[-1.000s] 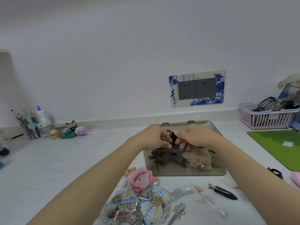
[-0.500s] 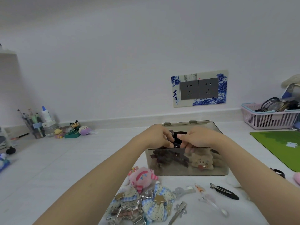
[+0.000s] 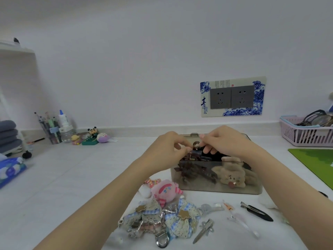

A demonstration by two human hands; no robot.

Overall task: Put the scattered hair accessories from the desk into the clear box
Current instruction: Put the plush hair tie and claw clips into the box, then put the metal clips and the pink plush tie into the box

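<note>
Both hands are raised over the open top of the clear smoky plastic box (image 3: 216,184), which stands on the white bench (image 3: 72,177) near the wall. The left hand (image 3: 167,147) and the right hand (image 3: 223,141) have their fingers closed together on a small dark hair accessory with a round metal ring (image 3: 196,147), and they hold it just above the rim of the box (what kind of accessory it is, I cannot tell, because the fingers cover most of it).

Inside the box lie several dark brown hair claws (image 3: 196,170) on the left side and a beige plush bear clip (image 3: 232,175) on the right side.

In front of the box, more accessories are scattered on the bench. A pink plush doll head (image 3: 165,191) lies near the left corner of the box. Just below it there is a pile of blue checked lace bows with gold stars (image 3: 162,219), mixed with silver metal clasps. To the right of the pile lie a silver metal clip (image 3: 204,230), a clear plastic clip (image 3: 241,222) and a black flat duckbill clip (image 3: 257,212), each apart from the others.

A pink plastic basket (image 3: 306,134) with glasses in it stands at the far right, and a green mat (image 3: 317,163) lies in front of it.
</note>
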